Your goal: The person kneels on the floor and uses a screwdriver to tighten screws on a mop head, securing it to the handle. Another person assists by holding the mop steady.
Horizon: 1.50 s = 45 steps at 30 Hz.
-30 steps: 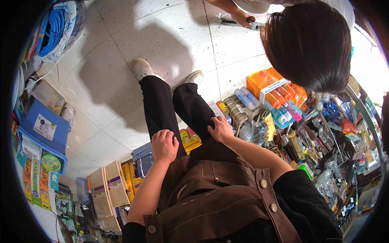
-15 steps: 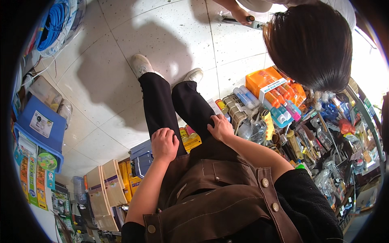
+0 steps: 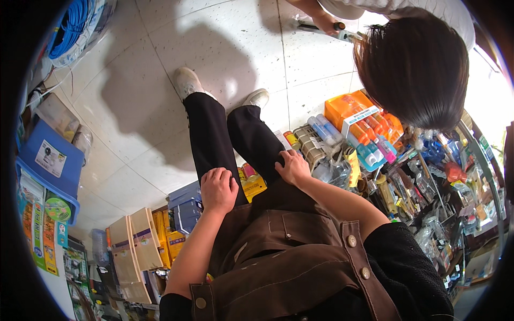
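- Blue plastic bin (image 3: 51,160) is sitting at the far left on the pale tiled floor (image 3: 128,123), with a coil of blue cable (image 3: 72,27) lying above it near the rim.
- Cardboard boxes (image 3: 131,246) are standing along the lower left, just beside a stack of blue cases (image 3: 184,206).
- I am resting my left hand (image 3: 218,189) on my left thigh, fingers curled in loosely and gripping nothing but pressing on the black trousers (image 3: 206,134).
- Those trousers are running up the middle of the view to my two light shoes (image 3: 187,81), planted on the floor.
- My brown apron (image 3: 278,257) is hanging below both hands.
- I am laying my right hand (image 3: 293,167) flat on my right thigh, fingers spread apart, clasping nothing.
- Orange boxes of tubes (image 3: 356,115) and grey packs are lying just right of that hand on a crowded shelf (image 3: 428,187).
- Another person's dark-haired head (image 3: 417,64) is leaning over the shelf at upper right, their hand (image 3: 324,22) gripping a tool.
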### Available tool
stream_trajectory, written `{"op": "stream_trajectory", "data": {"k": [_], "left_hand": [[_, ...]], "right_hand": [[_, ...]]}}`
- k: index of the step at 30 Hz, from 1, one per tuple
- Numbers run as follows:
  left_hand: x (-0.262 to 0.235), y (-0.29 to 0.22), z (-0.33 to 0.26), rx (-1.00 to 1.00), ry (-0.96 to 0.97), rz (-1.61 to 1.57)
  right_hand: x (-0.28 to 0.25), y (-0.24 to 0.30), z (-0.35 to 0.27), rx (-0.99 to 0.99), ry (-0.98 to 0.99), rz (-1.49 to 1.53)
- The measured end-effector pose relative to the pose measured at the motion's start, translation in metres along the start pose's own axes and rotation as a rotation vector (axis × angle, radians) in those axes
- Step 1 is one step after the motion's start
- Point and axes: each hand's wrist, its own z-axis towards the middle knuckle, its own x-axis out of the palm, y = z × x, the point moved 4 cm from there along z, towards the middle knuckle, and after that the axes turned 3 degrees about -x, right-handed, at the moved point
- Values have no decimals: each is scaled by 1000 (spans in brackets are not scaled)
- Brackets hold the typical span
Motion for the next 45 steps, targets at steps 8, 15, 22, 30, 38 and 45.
{"op": "stream_trajectory", "data": {"k": [8, 15, 22, 30, 38, 45], "left_hand": [[2, -2, 0, -16, -10, -34], [2, -1, 1, -22, -28, -51], [0, -3, 3, -31, -25, -50], [0, -7, 5, -20, -25, -37], [3, -10, 5, -10, -24, -13], [3, -14, 7, 3, -4, 21]], "right_hand": [[-5, 1, 5, 6, 41, -20], [-12, 5, 9, 4, 44, -51], [-16, 5, 11, 0, 32, -48], [-18, 3, 9, 10, 33, -18], [-14, -3, 9, 11, 36, 7], [-10, -9, 9, 4, 25, 24]]}}
